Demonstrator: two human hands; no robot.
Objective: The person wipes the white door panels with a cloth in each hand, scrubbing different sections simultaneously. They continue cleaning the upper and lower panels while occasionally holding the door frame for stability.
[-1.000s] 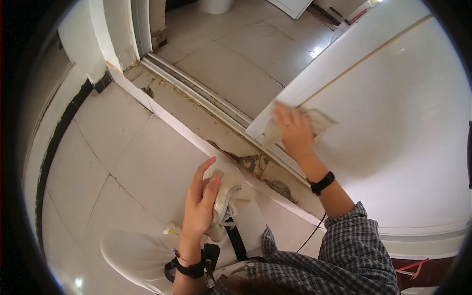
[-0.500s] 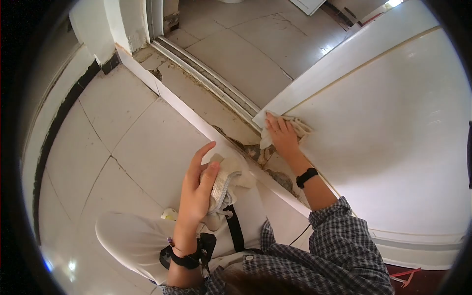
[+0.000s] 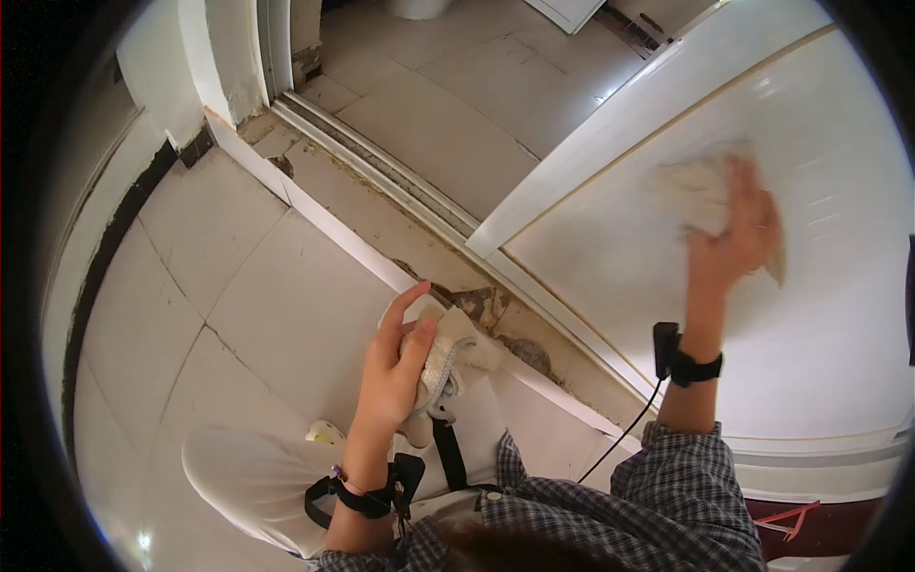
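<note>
A bunched, cream-coloured cloth [image 3: 443,360] with a grey stitched edge sits in my left hand [image 3: 393,367], above my knee. The fingers curl round it, the index finger stretched past. My right hand [image 3: 739,234], smeared by motion, presses a second pale cloth [image 3: 694,183] against the white panel of the door [image 3: 629,276]. Parts of this cloth stick out left of the fingers and below the palm. Black bands with small devices circle both wrists.
A sliding track [image 3: 381,176] runs along the doorway beside a raised, chipped sill [image 3: 367,219]. Broken mortar [image 3: 481,305] shows on the sill. Pale floor tiles [image 3: 257,315] lie at left. Lower right, a red plastic piece [image 3: 789,522] lies on a dark red surface.
My right hand has swept the cloth from the door's lower left corner up and right across the panel. My left hand keeps its cloth, almost still. The view has shifted slightly.
</note>
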